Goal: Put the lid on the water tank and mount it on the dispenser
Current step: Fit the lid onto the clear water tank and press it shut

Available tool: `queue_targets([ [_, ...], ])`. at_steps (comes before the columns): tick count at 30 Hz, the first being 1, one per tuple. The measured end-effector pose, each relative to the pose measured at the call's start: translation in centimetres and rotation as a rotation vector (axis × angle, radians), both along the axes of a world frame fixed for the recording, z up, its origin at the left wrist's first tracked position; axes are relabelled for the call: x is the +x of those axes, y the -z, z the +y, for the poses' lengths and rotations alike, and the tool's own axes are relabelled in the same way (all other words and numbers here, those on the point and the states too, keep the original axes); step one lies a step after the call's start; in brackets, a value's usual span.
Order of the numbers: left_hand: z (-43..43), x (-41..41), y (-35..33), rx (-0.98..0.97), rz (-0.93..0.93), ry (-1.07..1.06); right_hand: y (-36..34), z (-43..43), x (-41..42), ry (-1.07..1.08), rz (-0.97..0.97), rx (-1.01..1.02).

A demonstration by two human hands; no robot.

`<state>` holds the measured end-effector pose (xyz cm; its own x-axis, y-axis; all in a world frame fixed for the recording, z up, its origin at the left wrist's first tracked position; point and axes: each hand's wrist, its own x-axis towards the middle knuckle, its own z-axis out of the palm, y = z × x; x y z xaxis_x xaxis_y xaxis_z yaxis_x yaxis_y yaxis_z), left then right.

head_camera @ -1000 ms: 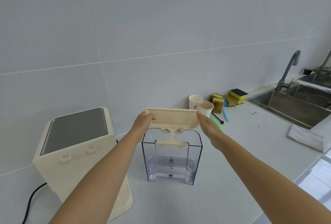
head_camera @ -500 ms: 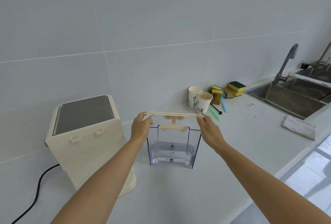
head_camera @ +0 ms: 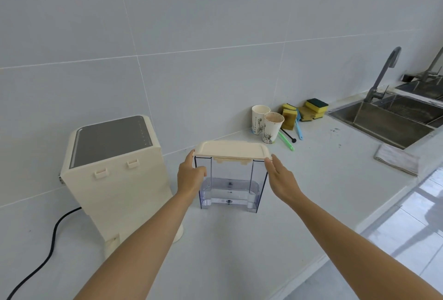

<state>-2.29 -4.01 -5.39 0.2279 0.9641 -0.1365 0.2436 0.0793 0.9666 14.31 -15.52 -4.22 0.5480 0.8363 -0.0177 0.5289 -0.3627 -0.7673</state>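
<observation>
Cream lid [head_camera: 232, 150] sitting on top of clear water tank [head_camera: 230, 184], tank standing upright on white counter [head_camera: 239, 251]. Left hand [head_camera: 190, 175] curling around lid's left end and tank's upper left corner, thumb lying across tank front. Right hand [head_camera: 281, 180] mostly open, fingers straight, fingertips touching lid's right end; grip unclear. Cream dispenser [head_camera: 115, 175] standing just left of tank, not touching. Two paper cups [head_camera: 267, 124] standing behind tank by wall.

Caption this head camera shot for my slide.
Both hands set cream plastic lid onto clear plastic water tank beside cream dispenser.
</observation>
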Motion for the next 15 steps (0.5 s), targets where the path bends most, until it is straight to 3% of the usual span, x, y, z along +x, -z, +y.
queue_targets([
  [6, -0.3, 0.2, 0.6, -0.043, 0.004, -0.016, 0.4, 0.1, 1.1, 0.055, 0.146, 0.039],
  [11, -0.8, 0.5, -0.5, -0.448, -0.19, -0.127, -0.8, 2.1, 3.1, 0.175, 0.317, 0.033],
  [15, -1.0, 1.7, -0.9, -0.527, -0.217, -0.105, -1.5, 4.4, 3.6, 0.145, 0.384, 0.076],
])
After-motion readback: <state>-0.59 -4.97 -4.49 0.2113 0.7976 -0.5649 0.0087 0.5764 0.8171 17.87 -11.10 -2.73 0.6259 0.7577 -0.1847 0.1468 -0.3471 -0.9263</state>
